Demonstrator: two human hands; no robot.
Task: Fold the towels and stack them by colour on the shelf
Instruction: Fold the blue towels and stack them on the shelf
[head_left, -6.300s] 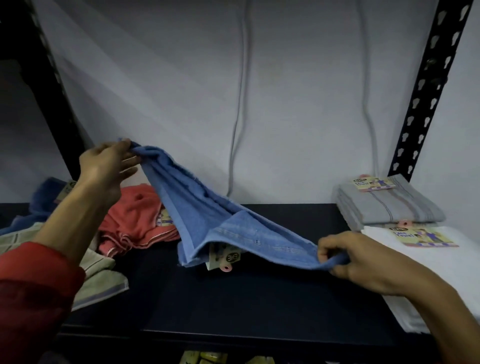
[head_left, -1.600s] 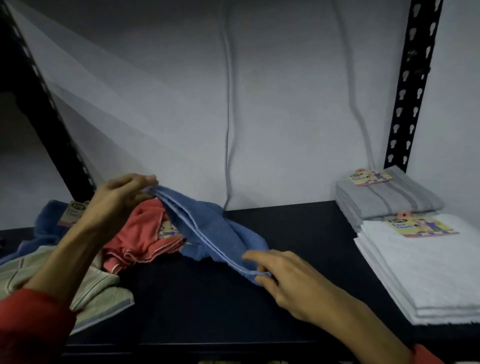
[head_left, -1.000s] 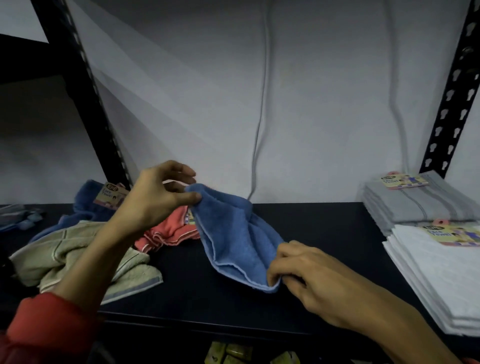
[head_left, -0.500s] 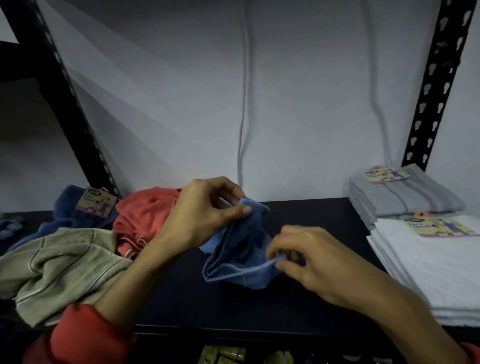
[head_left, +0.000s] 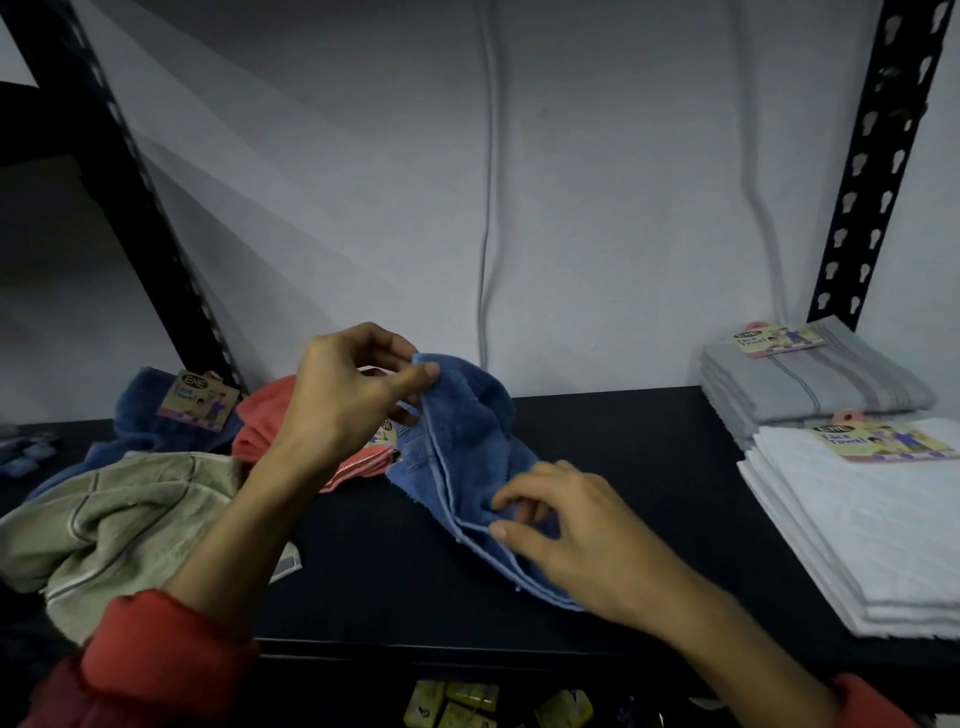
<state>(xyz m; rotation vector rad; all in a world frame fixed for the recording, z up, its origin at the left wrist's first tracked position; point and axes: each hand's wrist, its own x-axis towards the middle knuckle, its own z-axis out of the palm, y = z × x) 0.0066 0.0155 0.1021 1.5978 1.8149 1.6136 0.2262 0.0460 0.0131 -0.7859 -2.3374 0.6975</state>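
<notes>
While it sags between both hands, the soft blue terry towel (head_left: 467, 457) at the frame's centre looks light and limp.
Left hand (head_left: 348, 400) pinches its top corner; right hand (head_left: 566, 530) curls over the lower hem above the black shelf (head_left: 623, 457); the hems seem the surest places to hold.

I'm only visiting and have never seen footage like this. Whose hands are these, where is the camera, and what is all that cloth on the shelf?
There is no machine here: a person wears one wide-angle camera on the head, looking forward and down, so you see their own two hands. The left hand pinches the upper corner of a blue towel, and the right hand pinches its lower edge; the towel looks partly folded. All this happens over a dark shelf. At the right sit finished stacks: folded grey towels behind, folded white towels in front, each with a paper label. At the left lie unfolded ones: a beige towel, a red towel and a darker blue towel.
</notes>
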